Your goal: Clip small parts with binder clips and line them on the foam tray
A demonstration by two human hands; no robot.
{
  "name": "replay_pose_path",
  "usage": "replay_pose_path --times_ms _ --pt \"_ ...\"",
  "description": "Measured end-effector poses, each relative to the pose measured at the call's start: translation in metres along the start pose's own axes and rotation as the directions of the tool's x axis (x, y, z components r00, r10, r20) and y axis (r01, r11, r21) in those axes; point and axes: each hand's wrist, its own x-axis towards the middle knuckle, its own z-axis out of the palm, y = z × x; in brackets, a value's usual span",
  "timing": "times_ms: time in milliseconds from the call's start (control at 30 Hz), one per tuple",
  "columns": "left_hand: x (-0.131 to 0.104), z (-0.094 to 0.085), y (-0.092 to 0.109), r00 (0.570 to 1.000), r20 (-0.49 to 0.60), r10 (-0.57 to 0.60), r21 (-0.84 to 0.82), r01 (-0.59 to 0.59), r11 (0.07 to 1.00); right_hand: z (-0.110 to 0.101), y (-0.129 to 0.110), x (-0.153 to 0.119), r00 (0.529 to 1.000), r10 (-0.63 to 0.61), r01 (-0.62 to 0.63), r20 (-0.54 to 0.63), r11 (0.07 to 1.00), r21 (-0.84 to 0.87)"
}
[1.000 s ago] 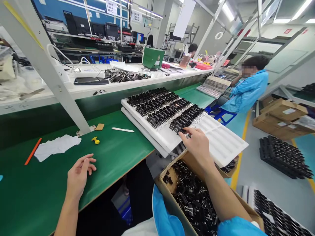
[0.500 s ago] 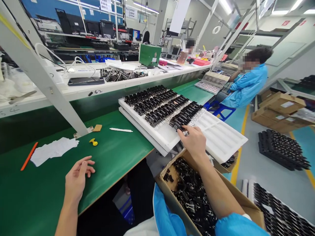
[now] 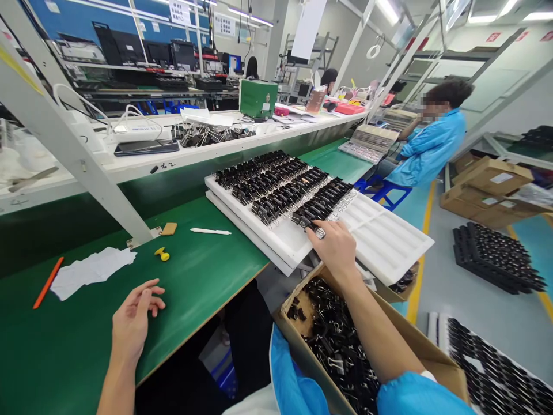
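Rows of black binder clips [image 3: 280, 187] stand on a white tray [image 3: 283, 245], clamped around small dark parts with round ends that I cannot name. At the near end of the right-hand row, my right hand [image 3: 334, 248] pinches a binder clip [image 3: 319, 232] by its wire handles; the fingers partly cover it. My left hand [image 3: 136, 314] hovers over or rests on the green tabletop [image 3: 203, 276], holding nothing, its fingers loosely curled and apart. Below my right forearm sits a cardboard box [image 3: 294, 328] full of loose binder clips [image 3: 341, 346].
A yellow pushpin-shaped piece [image 3: 162, 253], a white pen [image 3: 211, 231], crumpled paper [image 3: 93, 271] and an orange stick [image 3: 48, 282] lie on the green top. A slanted metal post [image 3: 95, 178] rises at left. A co-worker in blue [image 3: 436, 144] sits at right.
The whole view has shifted slightly. My right hand stays at the same row's near end, its fingers drawn a little nearer me. My left hand has barely moved.
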Motion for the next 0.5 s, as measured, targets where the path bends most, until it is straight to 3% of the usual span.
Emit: replay_pose_path --times_ms 200,267,367,433,500 --pt "-0.002 0.001 0.002 1.000 0.001 0.010 0.009 -0.010 1.000 0.000 -0.005 0.003 0.999 0.032 -0.031 -0.015 0.998 0.061" --pt "-0.002 0.002 0.002 1.000 0.000 0.011 0.016 -0.011 1.000 -0.002 -0.002 -0.002 0.986 0.127 -0.107 -0.104 0.978 0.181" --pt "-0.002 0.003 0.003 1.000 0.002 0.026 0.024 -0.026 0.999 0.003 0.017 -0.026 0.917 0.345 -0.264 -0.198 0.900 0.346" --pt "-0.002 0.004 0.003 0.999 0.003 0.032 0.035 -0.032 0.999 0.013 0.036 -0.054 0.914 0.396 -0.341 -0.086 0.867 0.364" --pt "-0.001 0.005 0.003 1.000 -0.001 0.030 0.044 -0.030 0.999 0.025 0.053 -0.089 0.911 0.397 -0.411 0.111 0.855 0.315"
